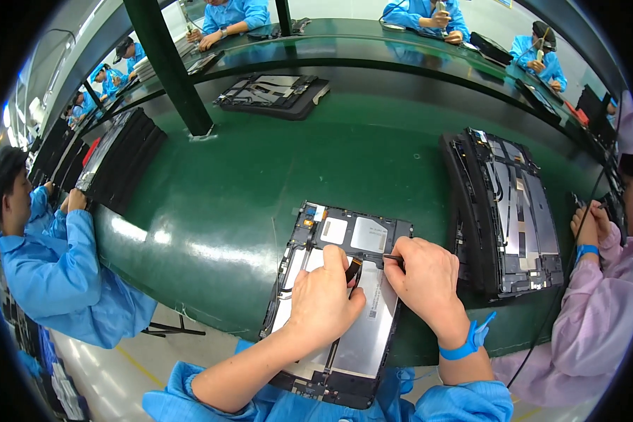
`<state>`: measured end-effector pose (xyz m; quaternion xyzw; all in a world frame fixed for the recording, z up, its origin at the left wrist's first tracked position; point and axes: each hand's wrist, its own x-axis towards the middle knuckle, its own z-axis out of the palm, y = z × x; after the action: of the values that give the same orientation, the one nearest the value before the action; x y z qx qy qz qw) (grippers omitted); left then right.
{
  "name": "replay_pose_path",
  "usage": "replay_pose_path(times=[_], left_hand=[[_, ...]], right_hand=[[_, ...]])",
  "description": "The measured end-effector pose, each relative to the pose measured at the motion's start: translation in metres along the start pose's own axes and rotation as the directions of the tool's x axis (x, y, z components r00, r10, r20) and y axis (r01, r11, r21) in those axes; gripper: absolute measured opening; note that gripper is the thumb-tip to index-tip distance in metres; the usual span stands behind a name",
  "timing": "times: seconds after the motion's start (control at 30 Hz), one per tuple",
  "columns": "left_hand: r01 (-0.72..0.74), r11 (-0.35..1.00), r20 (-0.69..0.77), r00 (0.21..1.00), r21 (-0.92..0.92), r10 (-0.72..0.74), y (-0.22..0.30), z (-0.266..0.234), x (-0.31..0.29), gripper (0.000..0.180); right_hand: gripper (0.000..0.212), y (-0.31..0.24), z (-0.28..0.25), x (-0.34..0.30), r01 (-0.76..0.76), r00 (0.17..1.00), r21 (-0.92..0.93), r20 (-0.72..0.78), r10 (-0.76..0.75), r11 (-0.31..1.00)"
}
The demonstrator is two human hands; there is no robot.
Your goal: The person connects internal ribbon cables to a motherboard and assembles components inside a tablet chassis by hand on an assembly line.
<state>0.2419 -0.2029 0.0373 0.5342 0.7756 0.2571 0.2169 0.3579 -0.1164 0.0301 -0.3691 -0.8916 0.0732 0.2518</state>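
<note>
Opened tablet (378, 316) at near edge of green table (218, 211), under L & R fingers.
L fingers (336, 259) pinch a blk ribbon cable (354, 268); R fingers (406, 247), just right of them, grip a slim dk tool (395, 259), mostly hidden. Tabletop glossy, w/ glare left of fingers. Stacked tablet units (520, 218) to their right; another unit (271, 93) well beyond, nr dk green post (169, 70). Rm: co-worker in blue (56, 260) far left, co-worker in pink (591, 316) far right, pale floor (98, 369) lower left.
</note>
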Motion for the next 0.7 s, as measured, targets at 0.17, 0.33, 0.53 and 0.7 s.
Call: replay_pose_path(times=[0.17,0.33,0.53,0.7], left_hand=[[0.038,0.976,-0.032,0.998,-0.213,-0.046,-0.005,0.004,-0.002,0.032],[-0.208,0.908,-0.517,0.766,0.363,0.382,0.000,0.001,-0.005,0.068],[-0.534,0.732,-0.075,0.784,0.422,0.616,-0.016,0.010,0.000,0.051],[-0.625,0.715,-0.009,0.751,0.313,0.660,-0.022,0.019,0.007,0.049]], right_hand=[[0.011,-0.003,-0.005,0.001,0.003,0.998,0.014,0.063,-0.004,1.000],[0.011,0.000,-0.006,0.001,-0.007,0.993,0.020,0.122,0.005,1.000],[0.013,-0.002,-0.009,0.000,-0.027,0.987,0.004,0.161,0.026,1.000],[0.012,0.009,-0.014,0.006,-0.175,0.960,0.225,0.253,0.116,0.959]])
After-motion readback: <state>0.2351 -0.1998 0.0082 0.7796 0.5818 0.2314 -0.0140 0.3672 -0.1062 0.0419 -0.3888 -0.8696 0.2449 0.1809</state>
